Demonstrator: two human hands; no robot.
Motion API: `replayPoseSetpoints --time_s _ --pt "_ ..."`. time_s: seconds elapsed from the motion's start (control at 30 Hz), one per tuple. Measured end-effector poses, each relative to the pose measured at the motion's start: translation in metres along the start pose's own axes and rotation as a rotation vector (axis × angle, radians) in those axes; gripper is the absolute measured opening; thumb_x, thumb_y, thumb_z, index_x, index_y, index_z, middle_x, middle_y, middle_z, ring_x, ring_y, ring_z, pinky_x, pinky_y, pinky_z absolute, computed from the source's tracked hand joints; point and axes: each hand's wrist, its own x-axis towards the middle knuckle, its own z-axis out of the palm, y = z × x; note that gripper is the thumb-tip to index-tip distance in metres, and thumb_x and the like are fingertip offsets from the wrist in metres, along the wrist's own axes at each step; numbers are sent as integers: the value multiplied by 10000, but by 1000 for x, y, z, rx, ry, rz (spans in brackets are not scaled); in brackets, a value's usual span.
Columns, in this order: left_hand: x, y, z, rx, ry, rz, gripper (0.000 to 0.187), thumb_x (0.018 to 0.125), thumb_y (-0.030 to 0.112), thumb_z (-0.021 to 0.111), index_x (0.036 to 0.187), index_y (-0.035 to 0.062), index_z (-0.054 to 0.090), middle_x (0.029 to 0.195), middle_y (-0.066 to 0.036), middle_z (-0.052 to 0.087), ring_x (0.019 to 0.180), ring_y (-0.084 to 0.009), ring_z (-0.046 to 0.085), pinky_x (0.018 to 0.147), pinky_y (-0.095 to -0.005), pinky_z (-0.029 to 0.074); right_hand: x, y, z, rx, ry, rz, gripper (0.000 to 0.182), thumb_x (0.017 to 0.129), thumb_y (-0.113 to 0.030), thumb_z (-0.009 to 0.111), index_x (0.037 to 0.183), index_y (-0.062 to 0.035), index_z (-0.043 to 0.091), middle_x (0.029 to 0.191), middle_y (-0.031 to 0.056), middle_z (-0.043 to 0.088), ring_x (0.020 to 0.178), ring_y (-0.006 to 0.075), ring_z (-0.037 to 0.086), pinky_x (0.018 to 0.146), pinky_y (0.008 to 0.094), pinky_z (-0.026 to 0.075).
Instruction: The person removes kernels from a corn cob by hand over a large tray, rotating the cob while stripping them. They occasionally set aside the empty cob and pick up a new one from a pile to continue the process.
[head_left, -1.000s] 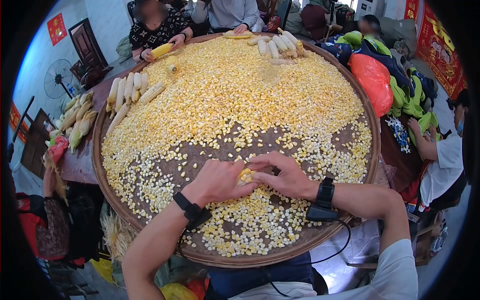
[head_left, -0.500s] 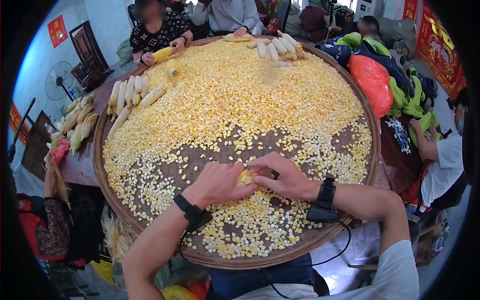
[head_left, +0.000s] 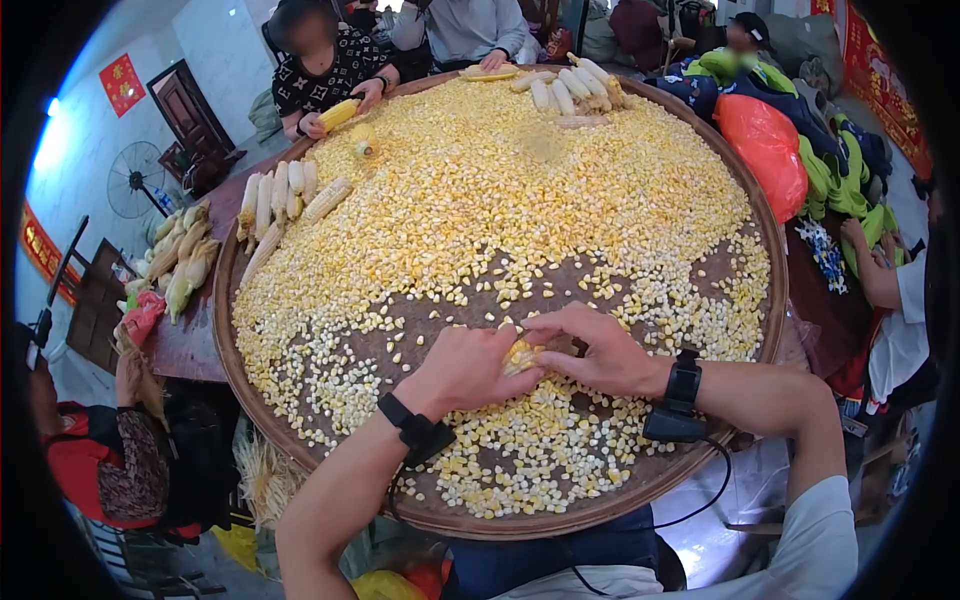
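Note:
My left hand is wrapped round a short piece of yellow corn cob above the near part of a large round tray. From the right, my right hand meets it, thumb and fingertips curled against the same cob. Much of the cob is hidden by my fingers. Loose yellow and white kernels cover the tray around both hands, thick toward the far side and scattered close to me. Both wrists wear black bands with small devices.
Bare cobs lie at the tray's left edge and more cobs at its far edge. A person there holds a yellow cob. Unhusked corn lies on the left; a red bag is at the right.
The whole view has shifted, so the tray and my hands appear farther right. Both hands keep hold of the cob in nearly the same pose.

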Motion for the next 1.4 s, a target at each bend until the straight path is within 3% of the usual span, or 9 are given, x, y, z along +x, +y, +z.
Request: replayPoseSetpoints --time_s 0.17,0.27,0.37,0.57,0.67,0.8,1.0,1.17,1.4 --pt "0 -5 5 8 51 18 687 951 649 673 1318 68 658 741 -225 724 714 -449 734 666 -548 585 -2 2 2 83 9 50 491 927 -107 843 1398 -127 706 1126 73 779 1049 235 716 929 374 569" --pt "0 2 -4 10 -4 -4 679 975 677 615 1039 4 670 788 -236 745 757 -432 753 696 -549 580 -3 4 2 103 16 66 490 925 -106 838 1397 -146 713 1106 69 776 1054 249 709 947 389 564" --pt "0 2 -5 -22 1 7 670 972 670 625 1041 5 669 787 -236 744 753 -433 751 699 -549 581 -1 -2 0 106 -3 79 492 924 -95 833 1399 -147 716 1096 59 776 1044 241 704 944 384 564" --pt "2 -2 0 18 -36 -8 664 961 658 651 1339 112 632 770 -229 736 735 -452 738 674 -560 578 1 -4 -2 83 -15 51 487 920 -42 840 1387 -118 721 1091 61 775 1021 197 717 899 341 571" --pt "2 4 -7 -1 -34 -13 667 963 643 638 1144 2 671 806 -237 753 754 -428 754 682 -548 590 2 -6 -4 75 -37 80 511 930 -54 827 1420 -124 701 1094 54 757 1023 200 707 912 347 567" --pt "2 6 -9 -23 -34 -7 675 962 628 644 1335 66 625 824 -236 759 772 -432 755 708 -549 592 5 -7 -4 81 -92 60 507 933 -98 787 1429 -147 693 1061 39 724 1031 231 658 959 389 523" --pt "1 -2 1 11 -16 -14 661 934 627 691 1366 132 622 803 -231 753 772 -447 752 715 -547 605 -1 -5 -5 68 -118 35 495 950 -127 751 1437 -116 665 1086 73 698 1058 262 631 991 409 498" --pt "3 10 -10 1 -60 -47 662 940 644 673 1277 74 661 799 -220 757 756 -437 755 704 -546 601 -3 10 9 37 44 -105 502 963 -139 731 1456 -101 641 1119 118 688 1083 294 628 1004 428 492" --pt "-1 -1 -3 28 -14 11 673 939 663 671 1219 52 676 803 -226 762 735 -430 756 676 -538 600 -2 2 1 33 -80 -11 534 997 -204 770 1511 -157 632 1137 63 717 1091 262 642 983 405 517"
